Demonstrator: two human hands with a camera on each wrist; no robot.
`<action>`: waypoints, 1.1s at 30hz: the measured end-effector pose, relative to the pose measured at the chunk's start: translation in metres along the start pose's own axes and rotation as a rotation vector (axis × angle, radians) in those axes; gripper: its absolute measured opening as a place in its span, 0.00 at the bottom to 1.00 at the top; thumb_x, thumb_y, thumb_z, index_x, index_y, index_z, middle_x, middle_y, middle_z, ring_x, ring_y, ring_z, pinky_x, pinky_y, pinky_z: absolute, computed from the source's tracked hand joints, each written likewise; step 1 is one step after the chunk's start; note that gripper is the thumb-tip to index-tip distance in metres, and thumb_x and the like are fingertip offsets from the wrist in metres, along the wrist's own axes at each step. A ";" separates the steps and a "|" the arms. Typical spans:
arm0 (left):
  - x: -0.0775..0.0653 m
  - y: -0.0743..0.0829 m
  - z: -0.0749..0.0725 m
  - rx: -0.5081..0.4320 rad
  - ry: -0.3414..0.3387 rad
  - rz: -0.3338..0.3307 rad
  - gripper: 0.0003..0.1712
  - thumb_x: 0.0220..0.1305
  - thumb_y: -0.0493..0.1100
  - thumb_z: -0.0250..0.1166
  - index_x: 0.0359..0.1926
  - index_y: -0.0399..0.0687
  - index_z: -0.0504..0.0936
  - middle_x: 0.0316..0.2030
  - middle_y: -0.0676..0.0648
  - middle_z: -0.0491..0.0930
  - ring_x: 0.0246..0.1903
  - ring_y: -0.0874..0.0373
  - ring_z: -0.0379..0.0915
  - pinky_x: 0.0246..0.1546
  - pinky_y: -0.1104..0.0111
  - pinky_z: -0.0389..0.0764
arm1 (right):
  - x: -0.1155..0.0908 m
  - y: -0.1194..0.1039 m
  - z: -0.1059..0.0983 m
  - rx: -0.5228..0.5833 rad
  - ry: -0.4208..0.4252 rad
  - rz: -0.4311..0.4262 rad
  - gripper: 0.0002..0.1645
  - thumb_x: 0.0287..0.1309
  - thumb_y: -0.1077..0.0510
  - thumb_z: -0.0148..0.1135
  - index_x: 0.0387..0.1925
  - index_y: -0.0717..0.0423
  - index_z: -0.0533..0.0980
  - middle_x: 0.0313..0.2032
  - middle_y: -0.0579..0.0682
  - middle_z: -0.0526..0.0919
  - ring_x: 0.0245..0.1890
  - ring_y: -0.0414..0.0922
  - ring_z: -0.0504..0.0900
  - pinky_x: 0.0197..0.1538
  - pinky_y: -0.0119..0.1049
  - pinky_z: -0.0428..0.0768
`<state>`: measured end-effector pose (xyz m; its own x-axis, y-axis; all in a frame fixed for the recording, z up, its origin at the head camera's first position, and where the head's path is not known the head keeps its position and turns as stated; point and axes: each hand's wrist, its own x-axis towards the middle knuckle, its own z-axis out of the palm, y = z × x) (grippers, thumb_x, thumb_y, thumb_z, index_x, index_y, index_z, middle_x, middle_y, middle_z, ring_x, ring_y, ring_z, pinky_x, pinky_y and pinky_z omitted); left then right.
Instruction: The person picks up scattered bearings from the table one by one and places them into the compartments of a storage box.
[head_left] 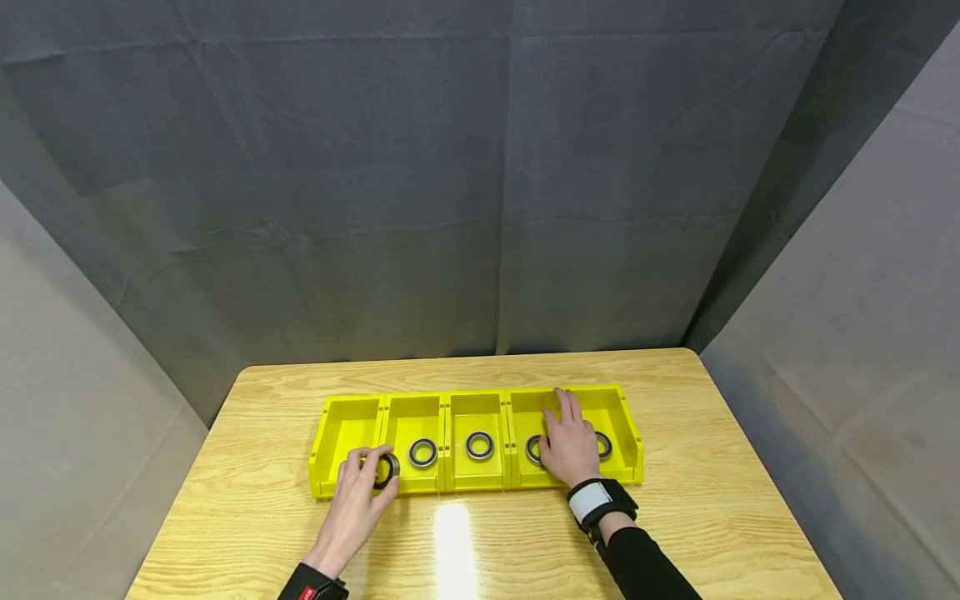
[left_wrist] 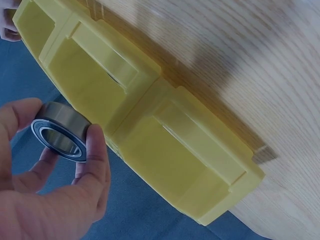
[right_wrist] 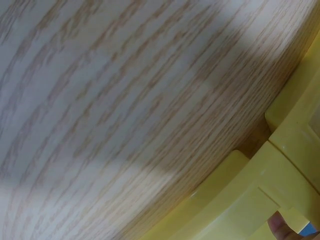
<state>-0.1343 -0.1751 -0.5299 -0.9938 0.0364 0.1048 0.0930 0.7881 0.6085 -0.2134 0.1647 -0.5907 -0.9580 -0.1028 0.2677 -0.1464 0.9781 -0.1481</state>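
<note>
My left hand grips a ball bearing by its outer rim, between thumb and fingers. It holds the bearing up at the front of the leftmost bins of a yellow bin row. My right hand reaches into the wide right-hand section, fingers extended toward its back wall. Beside its thumb lies a bearing, partly covered; another bearing shows at its other side. In the right wrist view only a bit of a finger appears.
Single bearings lie flat in the second bin and the middle bin. The bins stand in a row on a wooden table. Grey cloth hangs behind the table and at both sides.
</note>
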 end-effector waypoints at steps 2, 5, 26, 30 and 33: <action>0.000 0.000 0.000 0.001 -0.008 -0.004 0.26 0.64 0.41 0.67 0.62 0.42 0.76 0.55 0.32 0.71 0.55 0.37 0.69 0.47 0.50 0.81 | 0.000 0.000 0.001 -0.002 0.000 0.001 0.27 0.55 0.53 0.71 0.57 0.58 0.80 0.72 0.59 0.63 0.73 0.57 0.61 0.50 0.56 0.84; 0.000 -0.001 0.000 0.003 -0.012 -0.001 0.26 0.64 0.41 0.67 0.63 0.42 0.76 0.55 0.32 0.71 0.54 0.37 0.70 0.47 0.50 0.81 | 0.000 0.000 0.001 -0.001 0.002 0.000 0.27 0.55 0.53 0.71 0.57 0.58 0.80 0.72 0.59 0.63 0.73 0.57 0.61 0.50 0.57 0.84; 0.003 -0.008 -0.001 0.004 0.013 -0.002 0.28 0.65 0.42 0.67 0.64 0.40 0.75 0.55 0.31 0.71 0.54 0.38 0.70 0.44 0.52 0.82 | -0.001 -0.002 -0.001 0.015 -0.011 0.011 0.27 0.56 0.54 0.71 0.57 0.58 0.80 0.72 0.59 0.62 0.74 0.58 0.60 0.51 0.58 0.83; 0.004 -0.009 0.000 0.006 0.031 0.004 0.27 0.65 0.41 0.67 0.64 0.41 0.75 0.55 0.31 0.72 0.54 0.38 0.70 0.45 0.52 0.81 | 0.000 -0.002 -0.001 0.018 -0.017 0.014 0.27 0.56 0.54 0.71 0.57 0.58 0.80 0.72 0.59 0.62 0.74 0.58 0.60 0.51 0.58 0.83; 0.004 -0.009 0.001 0.008 0.047 0.010 0.27 0.64 0.41 0.67 0.63 0.41 0.76 0.55 0.30 0.72 0.54 0.37 0.71 0.45 0.51 0.81 | 0.000 -0.002 -0.002 0.025 -0.021 0.018 0.27 0.56 0.54 0.70 0.57 0.59 0.80 0.73 0.59 0.61 0.74 0.57 0.59 0.52 0.58 0.82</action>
<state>-0.1396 -0.1817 -0.5360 -0.9889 0.0156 0.1480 0.1025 0.7925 0.6012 -0.2125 0.1631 -0.5887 -0.9655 -0.0897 0.2445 -0.1353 0.9750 -0.1765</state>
